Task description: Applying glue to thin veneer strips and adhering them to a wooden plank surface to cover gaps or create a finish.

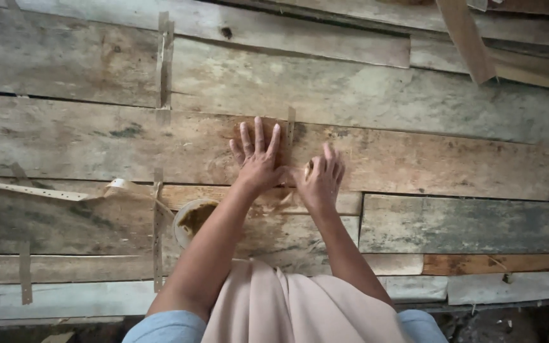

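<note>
- The left hand (257,155) lies flat on a wood board (414,159), with its fingers spread out. It grips nothing.
- A thin strip (290,130) of tape or paper stands up and down on the board, just beside the left hand's fingers. Its lower part hides behind the hands.
- The right hand (320,180) is curled, with its fingers bent. It seems to hold a small round thing, maybe a roll of the tape, but I cannot tell for sure.
- The two hands touch, side by side, near the strip.
- The strip looks very light, thin and floppy. It would likely bend and tear with a hard pull.
- I think the best way to hold it is flat, pressing along its length with the fingertips, or pinching one end softly.
- A bowl (189,219) with brown paste sits on the boards, just beside the left arm.
- More strips like it are already on the wall of boards, such as a long one (164,63) up on the left.
- A loose, curly strip (46,189) lies off to the left, well apart from the hands.
</note>
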